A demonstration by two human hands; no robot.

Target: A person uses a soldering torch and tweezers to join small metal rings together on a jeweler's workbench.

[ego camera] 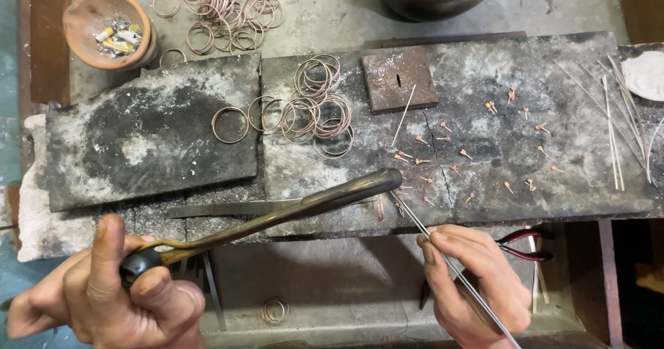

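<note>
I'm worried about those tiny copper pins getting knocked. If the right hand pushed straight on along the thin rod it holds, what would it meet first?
Probably the tip of the torch nozzle: the right hand aims its thin metal rod up-left, ending just beneath it. Depth is unclear.

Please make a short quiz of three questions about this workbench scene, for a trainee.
1. True or false: the left hand holds the long dark torch pipe, whose tip points toward the right.
2. What does the right hand grip? A) red-handled pliers B) a thin metal rod C) a wire ring
3. Fill in: the loose wire rings on the dark slab lie to the ___ of the small rusty plate.

Key:
1. True.
2. B, the thin metal rod; the red-handled pliers lie untouched beside the hand.
3. Left.
</note>
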